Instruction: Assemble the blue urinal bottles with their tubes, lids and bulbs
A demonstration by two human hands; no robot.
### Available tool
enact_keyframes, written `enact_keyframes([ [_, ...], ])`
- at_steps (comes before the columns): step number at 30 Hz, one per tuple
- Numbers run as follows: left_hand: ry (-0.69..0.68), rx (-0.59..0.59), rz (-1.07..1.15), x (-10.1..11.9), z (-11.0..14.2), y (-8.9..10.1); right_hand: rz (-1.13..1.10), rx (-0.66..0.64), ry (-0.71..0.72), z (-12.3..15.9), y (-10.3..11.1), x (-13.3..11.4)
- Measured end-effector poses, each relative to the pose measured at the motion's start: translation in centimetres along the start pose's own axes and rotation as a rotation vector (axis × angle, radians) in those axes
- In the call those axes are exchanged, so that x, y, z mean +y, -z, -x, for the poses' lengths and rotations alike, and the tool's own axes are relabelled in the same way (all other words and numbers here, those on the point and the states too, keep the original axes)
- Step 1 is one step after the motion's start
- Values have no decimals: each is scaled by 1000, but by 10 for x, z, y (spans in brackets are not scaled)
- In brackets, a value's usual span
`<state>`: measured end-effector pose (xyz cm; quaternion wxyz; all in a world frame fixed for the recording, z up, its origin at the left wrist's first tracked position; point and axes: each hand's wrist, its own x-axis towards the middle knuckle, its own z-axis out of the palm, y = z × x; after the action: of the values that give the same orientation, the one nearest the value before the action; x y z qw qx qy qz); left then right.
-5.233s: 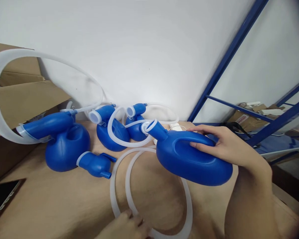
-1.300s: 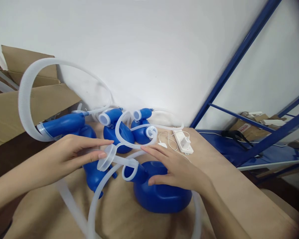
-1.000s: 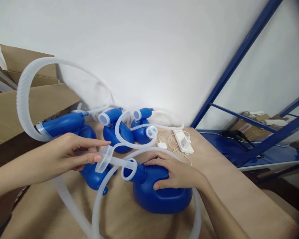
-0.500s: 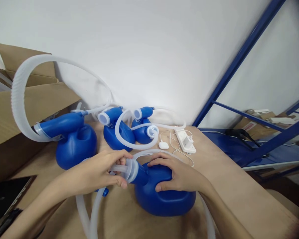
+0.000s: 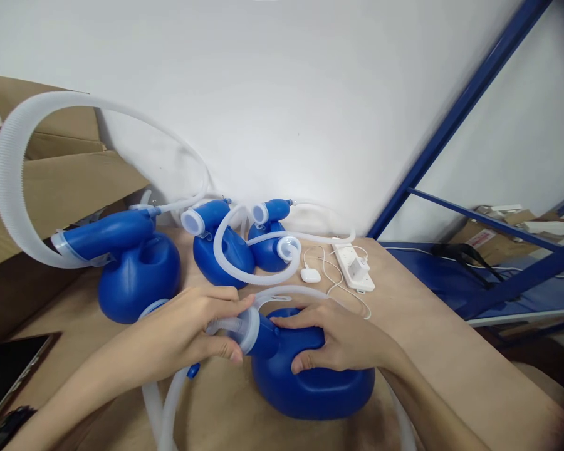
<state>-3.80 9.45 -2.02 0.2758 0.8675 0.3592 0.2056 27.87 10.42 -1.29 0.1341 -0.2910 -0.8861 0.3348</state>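
Observation:
A blue plastic urinal bottle lies on the table with its neck to the left. My right hand is closed round its handle, thumb at the front and fingers over the top. My left hand grips the translucent cap at the mouth of the neck, thumb below and fingers above. Part of a corrugated tube shows inside the cap, while my left fingers hide the rest. A white hose curves behind the bottle. Under my left forearm, another blue bottle part with a pale rim is mostly covered.
Three similar blue bottles with hoses stand along the wall. An open cardboard box is at left, above a dark tablet-like device. A power strip and white earbud case lie behind; a blue metal rack rises at right.
My right index finger has shifted left toward the bottle's neck. My left hand keeps its grip on the cap, with its fingers slightly moved. The view has shifted a little.

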Motion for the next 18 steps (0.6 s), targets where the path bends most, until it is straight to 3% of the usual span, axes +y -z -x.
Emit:
enact_keyframes([
  [8,-9,-67,-56,10,-5,7,-41,-15,36,-2,-1,5],
  [13,37,-125,-34,18,-14,13,-52,-30,-45,0,-1,3],
  [18,53,-185,181,7,-18,26,-64,-48,-86,-1,-1,1],
])
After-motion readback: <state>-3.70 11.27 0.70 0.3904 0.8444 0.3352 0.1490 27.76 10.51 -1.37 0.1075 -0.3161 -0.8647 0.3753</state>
